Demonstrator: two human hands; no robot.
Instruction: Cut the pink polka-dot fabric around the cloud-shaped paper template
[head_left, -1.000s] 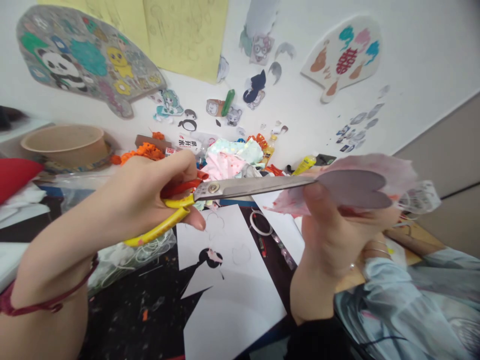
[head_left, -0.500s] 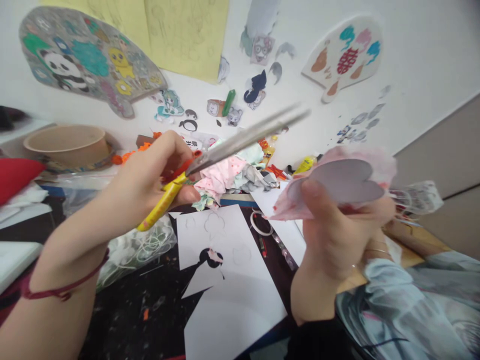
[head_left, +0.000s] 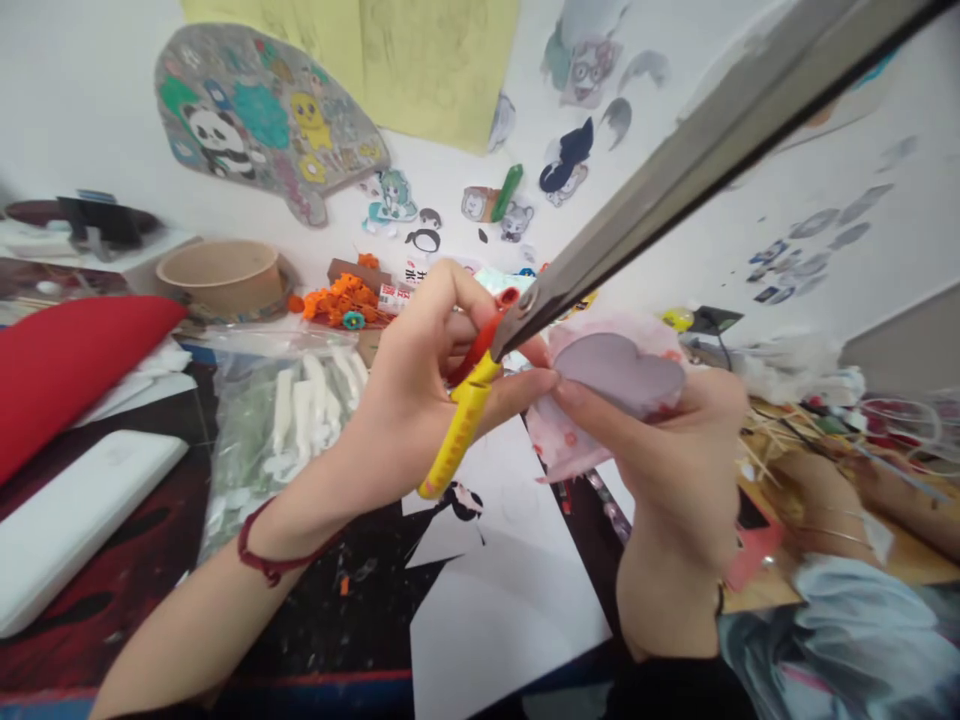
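Observation:
My left hand (head_left: 427,390) is closed around scissors (head_left: 525,315) with red and yellow handles. Their blades lie together and point up to the right, close to the camera. Its thumb and fingertip meet the left edge of a grey rounded cutout (head_left: 619,370), beside my right thumb. Behind that cutout lies thin pink material with red spots (head_left: 559,445). My right hand (head_left: 667,470) pinches both layers together from below and the right. White paper (head_left: 510,600) with cut edges is on the dark table beneath, along with a small black-and-pink piece (head_left: 465,500).
To the left are a clear bag of pale strips (head_left: 300,400), a white box-like object (head_left: 90,520) and a red item (head_left: 82,370). A round tan container (head_left: 217,275) stands behind. At right, another person's arm (head_left: 817,500) rests over a wooden surface.
My left hand has moved right to the cutout, bringing the scissors closer to the camera. Its fingertips now touch the cutout's edge. The camera view has shifted left.

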